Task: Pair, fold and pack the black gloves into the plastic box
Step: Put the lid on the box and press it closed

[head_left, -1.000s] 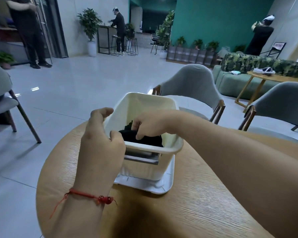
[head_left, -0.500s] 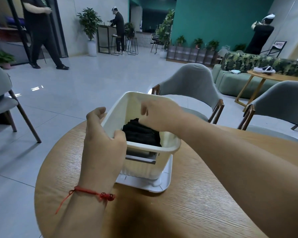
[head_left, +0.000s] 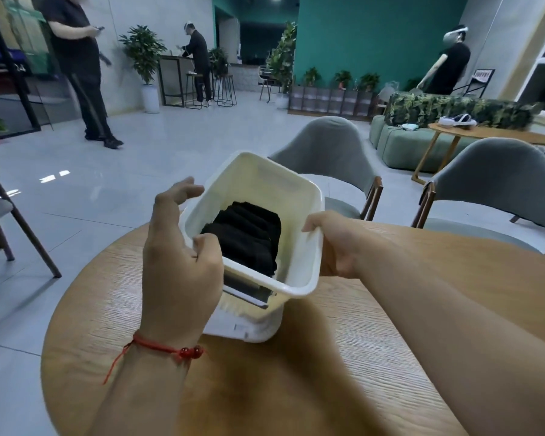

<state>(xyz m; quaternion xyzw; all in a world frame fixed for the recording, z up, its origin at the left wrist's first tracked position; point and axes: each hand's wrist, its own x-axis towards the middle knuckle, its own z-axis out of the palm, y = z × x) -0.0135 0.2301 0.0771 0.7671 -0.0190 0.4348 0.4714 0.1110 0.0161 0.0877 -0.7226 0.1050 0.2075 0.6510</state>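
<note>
The right hand [head_left: 334,243] has come out of the plastic box [head_left: 265,184] and now grips its right rim, thumb on top, fingers hidden below. The left hand [head_left: 180,272] holds the near-left corner, thumb hooked over the rim, fingers [head_left: 183,191] loosely spread outside. The box now tilts more toward the person on the worktop [head_left: 328,372]. The folded black gloves [head_left: 246,237] lie inside on the bottom.

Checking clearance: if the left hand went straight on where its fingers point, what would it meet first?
Probably the left rim of the plastic box: the left hand has its fingers pointing forward and slightly inward beside it. Depth is unclear; if they clear it, only floor lies beyond.
</note>
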